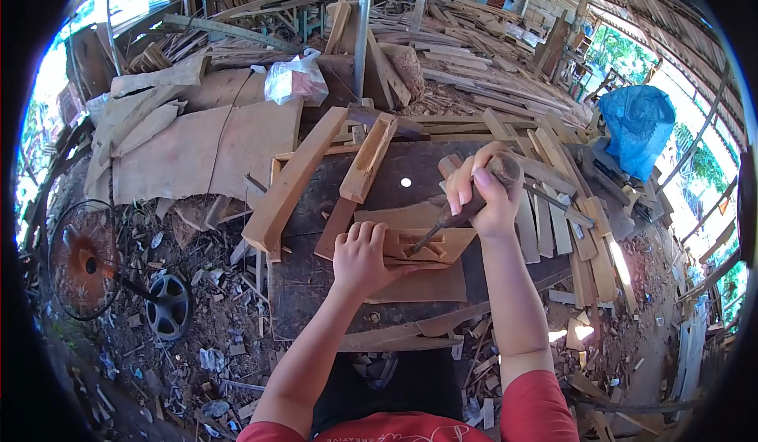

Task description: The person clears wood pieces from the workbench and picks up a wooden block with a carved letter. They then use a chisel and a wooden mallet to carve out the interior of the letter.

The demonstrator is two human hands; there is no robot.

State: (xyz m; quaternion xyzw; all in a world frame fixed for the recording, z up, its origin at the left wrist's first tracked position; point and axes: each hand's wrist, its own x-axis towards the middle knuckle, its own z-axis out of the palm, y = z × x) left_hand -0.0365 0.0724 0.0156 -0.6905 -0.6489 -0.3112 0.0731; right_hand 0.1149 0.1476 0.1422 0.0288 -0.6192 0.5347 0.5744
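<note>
Red sleeves (529, 406) frame the bottom edge, both forearms reaching forward over a dark tabletop (304, 284). Left hand (361, 256) lies palm down, fingers loosely spread, pressing on the near end of a carved wood block (454, 246) that sits on a flat board near the tabletop's front edge. Right hand (483, 193) is wrapped in a fist around the wooden handle of a chisel (442, 225), whose blade slants down left into the block's cut recess. Beyond them a long beam (294, 180) and a hollowed timber (369, 158) lie on the tabletop. Farther back sit a plastic bag (296, 79) on planks and a blue sack (638, 126) at right
</note>
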